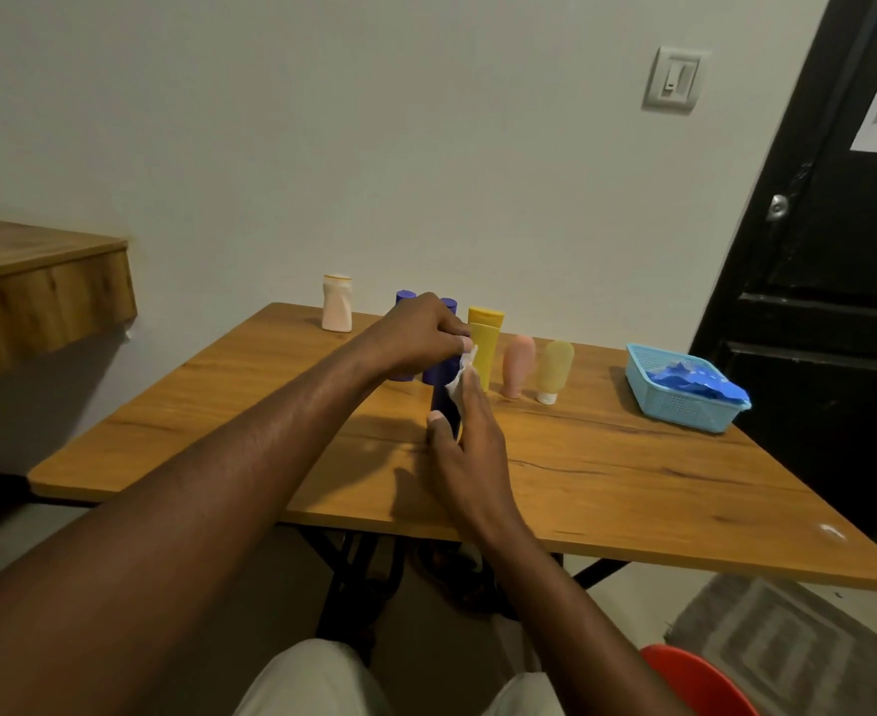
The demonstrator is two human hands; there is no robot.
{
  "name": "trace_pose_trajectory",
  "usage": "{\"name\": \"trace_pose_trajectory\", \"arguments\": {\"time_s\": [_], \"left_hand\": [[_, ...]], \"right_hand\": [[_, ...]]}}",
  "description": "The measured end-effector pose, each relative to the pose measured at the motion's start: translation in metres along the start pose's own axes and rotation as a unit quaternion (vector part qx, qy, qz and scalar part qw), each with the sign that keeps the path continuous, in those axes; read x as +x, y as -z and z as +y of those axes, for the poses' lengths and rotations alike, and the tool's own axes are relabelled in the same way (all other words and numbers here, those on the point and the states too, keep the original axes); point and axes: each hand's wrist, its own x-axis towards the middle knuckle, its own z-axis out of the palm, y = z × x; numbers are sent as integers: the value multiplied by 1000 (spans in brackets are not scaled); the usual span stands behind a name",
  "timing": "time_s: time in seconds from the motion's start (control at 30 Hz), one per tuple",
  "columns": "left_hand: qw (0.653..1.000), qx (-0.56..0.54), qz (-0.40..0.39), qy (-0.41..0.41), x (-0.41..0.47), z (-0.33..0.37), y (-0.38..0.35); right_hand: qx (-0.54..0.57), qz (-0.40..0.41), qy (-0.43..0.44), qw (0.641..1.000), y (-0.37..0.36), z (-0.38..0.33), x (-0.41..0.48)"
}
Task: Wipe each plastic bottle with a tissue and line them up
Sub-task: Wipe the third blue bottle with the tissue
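Dark blue bottle (440,397): it is standing upright at the centre of the frame, in front of the row, between both hands; whether its base is touching the table (632,483) I cannot tell
Left hand (420,335): it is curling its fingers over the bottle's top and clasping it from above
Right hand (464,447): it is pressing a white tissue (459,385) against the bottle's right side, with the thumb coming round the near side, so it is gripping tissue and bottle together
Wiping well: the upper hand should be doing the turning while the tissue hand is sliding along the side, so that every face is getting wiped and not only the one facing right; the cap and the base are probably needing a pass too
Row behind: a white bottle (337,303), two purple bottles (405,297), a yellow bottle (485,343), a pink bottle (518,366) and a pale yellow bottle (554,369) are standing in a line across the middle of the frame
Risk: the yellow bottle is standing just behind the tissue hand, so a wide stroke is likely to be knocking it over
Basket (684,413): it is sitting right of centre, well apart from the hands, holding a blue packet (694,379)
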Motion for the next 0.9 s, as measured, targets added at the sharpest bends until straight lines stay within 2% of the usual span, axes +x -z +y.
{"name": "trace_pose_trajectory", "arguments": {"time_s": [0.13,0.33,0.5,0.67,0.77,0.9], "left_hand": [[1000,-7,-10,8,4,0,4],[1000,-8,-14,12,4,-1,5],[999,-21,-11,21,3,-2,3],[999,-31,-9,19,4,-2,3],[999,-28,-10,16,3,-3,3],[1000,-16,-15,10,0,-2,3]], "right_hand": [[2,1,-7,1000,5,-6,21],[22,-52,-101,993,12,7,20],[8,-49,-58,997,7,5,-8],[-6,-30,-14,999,5,-6,15],[51,-30,-69,996,11,-9,35],[54,-102,-159,980,18,1,36]]}}
